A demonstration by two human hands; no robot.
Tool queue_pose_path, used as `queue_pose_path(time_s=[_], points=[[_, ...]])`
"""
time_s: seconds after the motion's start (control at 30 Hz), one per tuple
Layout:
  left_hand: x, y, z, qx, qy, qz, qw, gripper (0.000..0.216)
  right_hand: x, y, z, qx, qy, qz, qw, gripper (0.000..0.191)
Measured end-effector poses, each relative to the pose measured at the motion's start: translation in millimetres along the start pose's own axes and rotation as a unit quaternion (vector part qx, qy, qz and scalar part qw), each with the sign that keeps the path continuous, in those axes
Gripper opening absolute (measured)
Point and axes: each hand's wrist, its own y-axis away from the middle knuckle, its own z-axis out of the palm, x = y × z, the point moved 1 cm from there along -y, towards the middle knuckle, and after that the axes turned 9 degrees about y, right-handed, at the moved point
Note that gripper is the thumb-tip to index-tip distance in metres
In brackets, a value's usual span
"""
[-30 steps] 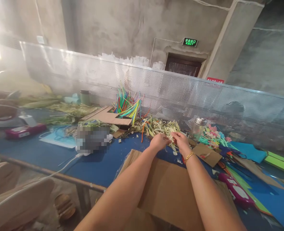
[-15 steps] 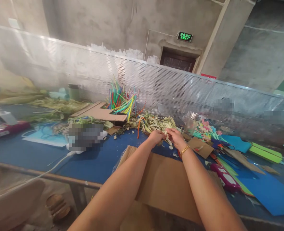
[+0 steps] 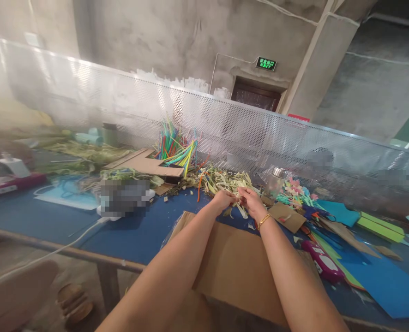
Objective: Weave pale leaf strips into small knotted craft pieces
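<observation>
My left hand [image 3: 223,200] and my right hand [image 3: 252,202] meet at the edge of a heap of pale dried leaf strips [image 3: 225,180] on the blue table [image 3: 138,230]. Both hands are closed, pinching one pale strip [image 3: 239,203] between them. A gold bracelet [image 3: 264,219] sits on my right wrist. A sheet of brown cardboard [image 3: 239,263] lies under my forearms.
Coloured straws [image 3: 175,146] stand behind a folded cardboard piece [image 3: 145,163]. A perforated metal screen [image 3: 225,129] runs along the table's far side. A clear jar [image 3: 272,183], paper flowers [image 3: 296,193], coloured paper sheets [image 3: 384,272] and a pink device [image 3: 322,261] lie right. A blurred-out object [image 3: 123,196] and white cable [image 3: 52,253] lie left.
My hands have drawn closer together on the strip. The view has shifted slightly; a person's hand at the far left is no longer seen.
</observation>
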Motion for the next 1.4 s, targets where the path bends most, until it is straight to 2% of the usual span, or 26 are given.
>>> queue_pose_path(time_s=[0.1,0.17,0.23,0.3,0.37,0.43,0.6,0.8,1.0,1.17,1.3,1.4], points=[[2.1,1.6,-1.9,0.027,-0.059,0.011,0.998,0.035,-0.9,-0.7,-1.8,0.007,-0.015,-0.008,1.0,0.042],[9.3,6.6,-3.4,0.094,-0.139,0.056,0.984,0.032,-1.4,-1.8,-3.9,0.039,-0.025,-0.005,0.999,0.039],[19.5,14.1,-4.3,0.184,-0.232,0.142,0.945,0.032,-1.7,-3.1,-5.4,0.068,-0.04,-0.001,0.997,0.036],[29.0,22.2,-3.4,0.24,-0.277,0.234,0.9,0.034,-1.4,-4.3,-5.8,0.083,-0.054,0.002,0.995,0.035],[34.9,28.5,-1.4,0.25,-0.286,0.297,0.876,0.034,0.0,-5.1,-4.8,0.086,-0.067,0.004,0.994,0.035],[37.0,31.7,1.0,0.226,-0.289,0.321,0.873,0.032,2.6,-5.8,-2.7,0.073,-0.073,0.0,0.995,0.037],[32.1,29.1,6.0,0.159,-0.323,0.288,0.887,0.028,10.5,-5.6,4.5,0.003,-0.038,-0.001,0.999,0.04],[19.9,18.3,4.4,0.137,-0.358,0.255,0.888,0.029,7.0,0.6,7.5,-0.025,-0.034,-0.006,0.999,0.037],[10.9,11.4,1.9,0.094,-0.361,0.156,0.915,0.023,3.9,2.1,3.1,0.0,-0.033,-0.005,0.999,0.033],[10.2,8.7,-0.6,0.05,-0.335,0.124,0.933,0.016,6.9,-1.5,1.5,0.019,-0.036,-0.002,0.999,0.031],[11.2,7.7,-7.4,0.073,-0.333,0.077,0.937,0.014,4.5,-2.5,0.3,0.038,-0.041,0.007,0.998,0.027],[11.5,8.5,-11.2,0.091,-0.362,0.034,0.927,0.016,2.3,-3.8,-2.0,0.06,-0.052,0.004,0.997,0.026]])
